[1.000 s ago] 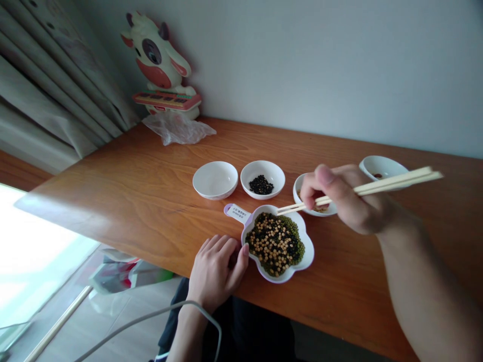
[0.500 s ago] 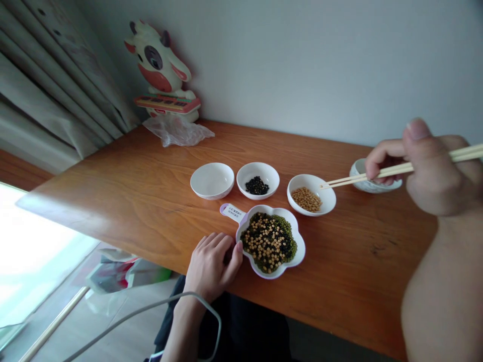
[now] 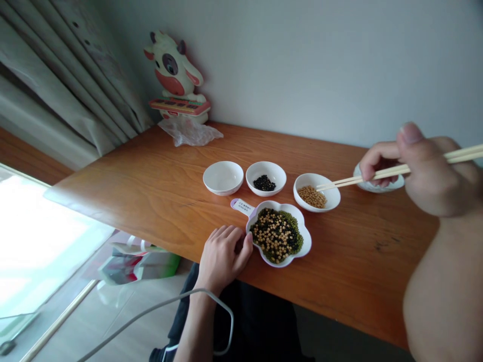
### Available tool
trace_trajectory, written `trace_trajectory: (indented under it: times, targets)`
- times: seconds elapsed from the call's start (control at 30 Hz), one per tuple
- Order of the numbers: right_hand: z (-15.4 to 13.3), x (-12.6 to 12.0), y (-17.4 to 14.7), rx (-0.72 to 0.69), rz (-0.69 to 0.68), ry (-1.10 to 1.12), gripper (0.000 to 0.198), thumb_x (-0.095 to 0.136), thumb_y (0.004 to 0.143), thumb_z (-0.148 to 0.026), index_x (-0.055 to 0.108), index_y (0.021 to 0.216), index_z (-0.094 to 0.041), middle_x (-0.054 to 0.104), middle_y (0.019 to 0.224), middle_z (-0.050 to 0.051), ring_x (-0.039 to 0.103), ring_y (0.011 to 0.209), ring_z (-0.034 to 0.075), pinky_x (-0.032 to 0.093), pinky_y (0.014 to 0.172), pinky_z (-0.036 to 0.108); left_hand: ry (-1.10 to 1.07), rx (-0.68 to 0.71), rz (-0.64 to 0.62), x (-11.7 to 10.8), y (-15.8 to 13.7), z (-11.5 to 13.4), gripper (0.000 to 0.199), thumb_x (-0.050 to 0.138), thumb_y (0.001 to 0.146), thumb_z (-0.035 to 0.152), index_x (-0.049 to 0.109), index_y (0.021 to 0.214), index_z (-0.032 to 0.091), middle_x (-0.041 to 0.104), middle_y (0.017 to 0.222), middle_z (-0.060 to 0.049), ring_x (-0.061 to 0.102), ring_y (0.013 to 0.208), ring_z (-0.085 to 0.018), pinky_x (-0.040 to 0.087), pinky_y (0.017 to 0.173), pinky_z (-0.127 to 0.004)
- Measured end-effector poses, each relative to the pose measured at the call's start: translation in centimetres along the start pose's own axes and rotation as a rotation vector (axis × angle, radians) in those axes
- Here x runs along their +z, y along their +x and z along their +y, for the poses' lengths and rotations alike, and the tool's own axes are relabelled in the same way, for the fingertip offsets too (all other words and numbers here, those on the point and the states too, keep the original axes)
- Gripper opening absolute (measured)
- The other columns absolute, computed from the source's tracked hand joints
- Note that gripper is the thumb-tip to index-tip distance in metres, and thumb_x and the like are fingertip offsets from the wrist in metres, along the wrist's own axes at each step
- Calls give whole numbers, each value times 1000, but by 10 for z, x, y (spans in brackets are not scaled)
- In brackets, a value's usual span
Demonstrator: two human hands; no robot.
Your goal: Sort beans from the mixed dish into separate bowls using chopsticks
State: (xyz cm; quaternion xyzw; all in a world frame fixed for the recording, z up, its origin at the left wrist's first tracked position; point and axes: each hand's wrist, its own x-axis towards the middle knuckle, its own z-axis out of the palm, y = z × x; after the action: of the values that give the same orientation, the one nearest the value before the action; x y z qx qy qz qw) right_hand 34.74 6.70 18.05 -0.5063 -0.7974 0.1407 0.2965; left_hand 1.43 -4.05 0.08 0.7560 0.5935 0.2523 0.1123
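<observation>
My right hand (image 3: 426,171) is closed round a pair of pale chopsticks (image 3: 388,172). Their tips reach into a white bowl (image 3: 332,199) of tan beans (image 3: 312,197), at or just above them; whether a bean is pinched is too small to tell. Loosely curled, my left hand (image 3: 226,254) rests at the table's front edge, its thumb apart from the fingers and against the rim of a white, purple-edged, flower-shaped dish (image 3: 306,246). Mixed green, black and tan beans (image 3: 277,234) fill this dish. Its labelled handle (image 3: 243,206) points to the back left.
Behind the dish stand a white bowl (image 3: 223,178) with nothing visible inside and another white bowl (image 3: 277,173) of black beans (image 3: 264,183). A patterned bowl (image 3: 385,187) is partly behind my right hand. A cow toy (image 3: 175,75) and plastic bag (image 3: 190,131) sit at the back left.
The chopstick tips have moved left and in over the tan beans from the bowl's right rim. The whole view has shifted slightly; my left hand stays beside the dish.
</observation>
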Motion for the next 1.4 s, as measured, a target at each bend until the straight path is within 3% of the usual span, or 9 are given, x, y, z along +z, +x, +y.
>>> trace_trajectory:
  times: [0.23, 0.5, 0.97, 1.4]
  targets:
    - [-55, 25, 8, 19, -234, 163, 69, 29, 107, -69, 68, 77, -21, 61, 62, 2, 54, 57, 14, 40, 58, 33, -8, 0, 4, -1, -1, 0, 36, 45, 108, 39, 43, 76, 23, 59, 75, -2, 54, 74, -19, 41, 75, -35]
    - [-56, 58, 25, 7, -439, 60, 64, 32, 109, -63, 67, 73, -22, 64, 64, -1, 58, 61, 15, 39, 65, 32, -46, -33, -7, -2, 1, 1, 35, 46, 107, 41, 47, 77, 23, 59, 75, -1, 55, 74, -20, 40, 74, -35]
    - [-53, 80, 29, -40, -499, 38, 56, 37, 111, -54, 65, 77, -20, 63, 65, -2, 55, 64, 14, 34, 68, 33, -128, -61, 33, 0, 3, -2, 32, 54, 103, 41, 52, 76, 23, 58, 69, -1, 55, 68, -18, 41, 70, -34]
    - [-51, 90, 23, -53, -517, -20, 56, 36, 110, -56, 67, 79, -21, 74, 79, 2, 64, 73, 18, 37, 68, 32, -95, -24, -6, -1, 1, -3, 33, 52, 105, 38, 49, 76, 22, 58, 72, -2, 54, 70, -18, 42, 71, -35]
